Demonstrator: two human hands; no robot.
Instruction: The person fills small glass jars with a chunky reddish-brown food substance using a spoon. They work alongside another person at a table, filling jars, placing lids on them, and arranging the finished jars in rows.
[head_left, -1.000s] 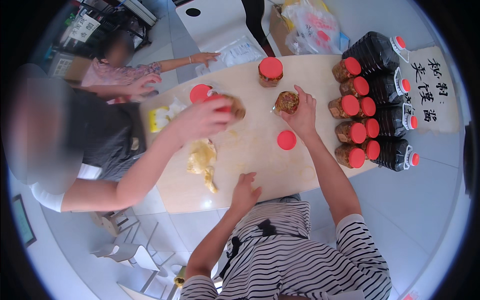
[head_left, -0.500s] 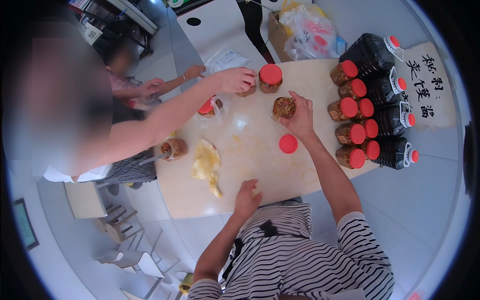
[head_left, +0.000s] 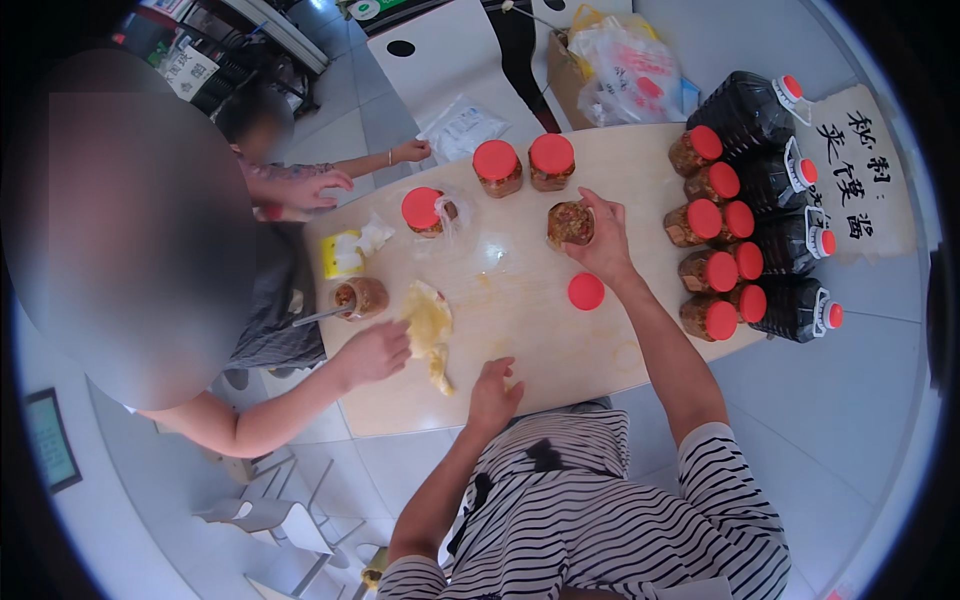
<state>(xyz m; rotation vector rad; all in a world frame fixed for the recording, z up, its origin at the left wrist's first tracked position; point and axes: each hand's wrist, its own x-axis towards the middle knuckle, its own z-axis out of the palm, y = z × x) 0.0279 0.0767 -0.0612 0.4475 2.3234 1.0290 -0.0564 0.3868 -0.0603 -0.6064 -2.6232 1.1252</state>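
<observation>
My right hand [head_left: 606, 242] grips an uncapped glass jar [head_left: 570, 222] of brown chunky sauce, thumb and fingers around its side. Just below it on the table lies a loose red lid [head_left: 586, 291]. My left hand [head_left: 494, 396] hovers at the table's near edge, fingers apart and holding nothing. Past the gripped jar stand two red-capped jars, one to the left [head_left: 497, 167] and one to the right [head_left: 552, 162]. Another red-capped jar [head_left: 424, 211] has a clear plastic bag against it.
A co-worker's hand [head_left: 378, 350] is beside a stained yellow cloth [head_left: 428, 322] and an open jar [head_left: 366, 297] with a spoon. A yellow tissue pack [head_left: 343, 254] lies behind. Several capped jars [head_left: 707, 271] and large dark jugs [head_left: 785, 240] line the right side.
The co-worker's hand has left the far jar, whose red lid now shows, and has come back near the yellow cloth. My hands keep nearly the same places.
</observation>
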